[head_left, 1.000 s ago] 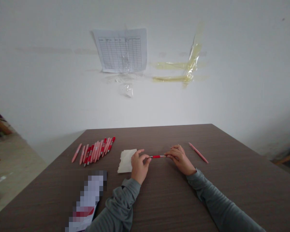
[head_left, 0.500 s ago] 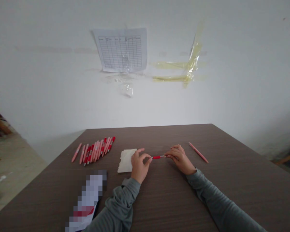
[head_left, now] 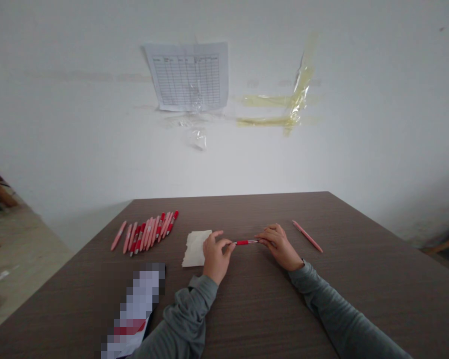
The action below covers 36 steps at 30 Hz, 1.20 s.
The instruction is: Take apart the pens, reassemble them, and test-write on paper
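Between my two hands a red pen (head_left: 243, 243) with a clear section is held level, just above the table. My left hand (head_left: 216, 254) pinches its left end between thumb and finger. At the other end, the fingertips of my right hand (head_left: 279, 245) close on the pen's tip. A torn piece of cream paper (head_left: 195, 249) lies partly behind my left hand. To the right of my right hand rests a single pink pen (head_left: 307, 236).
A row of several pink and red pens (head_left: 146, 234) lies at the table's left. A blurred-out flat item (head_left: 136, 309) is near my left forearm. The brown table (head_left: 254, 304) meets a white wall bearing a taped printed sheet (head_left: 189, 77) and yellowish tape (head_left: 265, 121).
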Motion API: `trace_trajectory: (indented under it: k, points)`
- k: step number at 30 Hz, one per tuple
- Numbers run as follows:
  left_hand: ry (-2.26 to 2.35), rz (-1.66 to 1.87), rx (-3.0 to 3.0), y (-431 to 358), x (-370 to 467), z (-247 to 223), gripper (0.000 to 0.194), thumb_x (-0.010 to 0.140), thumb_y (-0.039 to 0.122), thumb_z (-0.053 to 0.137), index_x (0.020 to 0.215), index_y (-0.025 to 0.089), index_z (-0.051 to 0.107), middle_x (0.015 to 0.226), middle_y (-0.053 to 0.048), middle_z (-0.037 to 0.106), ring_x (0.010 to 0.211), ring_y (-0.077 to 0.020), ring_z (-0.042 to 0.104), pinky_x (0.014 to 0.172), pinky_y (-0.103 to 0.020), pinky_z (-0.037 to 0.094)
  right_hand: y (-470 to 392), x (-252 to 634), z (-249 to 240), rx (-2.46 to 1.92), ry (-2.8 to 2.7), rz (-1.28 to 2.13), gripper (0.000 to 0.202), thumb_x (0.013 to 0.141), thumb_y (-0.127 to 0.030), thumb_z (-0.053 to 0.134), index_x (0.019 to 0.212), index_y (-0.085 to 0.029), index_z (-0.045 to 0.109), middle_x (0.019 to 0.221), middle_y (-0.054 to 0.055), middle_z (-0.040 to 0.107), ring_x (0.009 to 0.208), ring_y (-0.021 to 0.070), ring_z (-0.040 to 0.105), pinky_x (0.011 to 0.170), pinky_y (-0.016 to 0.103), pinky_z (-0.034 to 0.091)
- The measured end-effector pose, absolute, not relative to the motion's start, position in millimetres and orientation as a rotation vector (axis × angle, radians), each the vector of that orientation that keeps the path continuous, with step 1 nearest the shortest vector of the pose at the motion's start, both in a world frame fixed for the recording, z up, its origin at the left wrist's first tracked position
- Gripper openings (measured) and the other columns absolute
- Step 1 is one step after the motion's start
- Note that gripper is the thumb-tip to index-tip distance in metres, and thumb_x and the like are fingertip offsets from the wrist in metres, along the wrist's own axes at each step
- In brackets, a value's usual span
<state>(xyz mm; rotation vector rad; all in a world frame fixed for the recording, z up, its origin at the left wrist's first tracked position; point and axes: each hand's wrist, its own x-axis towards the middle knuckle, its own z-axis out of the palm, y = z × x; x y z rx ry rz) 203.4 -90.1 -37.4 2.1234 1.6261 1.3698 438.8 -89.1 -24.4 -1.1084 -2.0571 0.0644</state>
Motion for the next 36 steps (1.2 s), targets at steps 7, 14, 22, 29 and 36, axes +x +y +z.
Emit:
trace_trajectory:
  k: [7,14,22,29,36]
  points:
    - [1.567,1.369,2.170,-92.2,203.9,-33.0,0.013,0.078,0.031,0.062,0.071,0.024,0.070,0.114,-0.007,0.054,0.110,-0.0249,0.050,0.097,-0.050,0.040,-85.8,441.7,-30.9,-1.122,-2.064,0.081,0.019,0.090,-0.027,0.052,0.099,-0.029,0.069,0.089,0.004,0.069,0.101,0.0237,0.049,0.096,0.047,0.037]
    - [1.528,1.405,2.198,-95.1,203.8,-27.8,0.015,0.080,0.034,0.060,0.076,0.025,0.071,0.118,-0.007,0.051,0.113,-0.0247,0.047,0.099,-0.050,0.039,-87.5,440.1,-27.2,-1.172,-2.056,0.165,0.023,0.092,-0.027,0.046,0.095,-0.027,0.069,0.084,0.006,0.066,0.097,0.0227,0.051,0.095,0.048,0.037]
    - [1.605,1.343,2.181,-93.6,204.0,-31.3,0.014,0.080,0.034,0.060,0.079,0.025,0.070,0.116,-0.007,0.052,0.113,-0.0253,0.048,0.098,-0.052,0.039,-89.2,438.6,-23.8,-1.122,-2.069,0.119,0.022,0.092,-0.028,0.048,0.101,-0.028,0.068,0.088,0.005,0.067,0.096,0.0228,0.049,0.094,0.045,0.037]
    - [1.591,1.342,2.161,-92.2,203.4,-32.7,0.013,0.079,0.033,0.061,0.076,0.023,0.069,0.117,-0.007,0.053,0.112,-0.0258,0.049,0.097,-0.052,0.040,-93.0,435.6,-18.8,-1.102,-2.085,0.087,0.021,0.090,-0.029,0.050,0.102,-0.028,0.068,0.089,0.005,0.068,0.095,0.0231,0.050,0.089,0.042,0.042]
    - [1.524,1.357,2.159,-95.4,204.6,-27.7,0.009,0.079,0.024,0.059,0.072,0.020,0.064,0.120,-0.008,0.052,0.112,-0.0251,0.048,0.098,-0.051,0.039,-91.1,437.0,-24.2,-1.085,-2.072,0.134,0.018,0.089,-0.028,0.053,0.097,-0.029,0.069,0.087,0.004,0.068,0.097,0.0230,0.049,0.092,0.043,0.040]
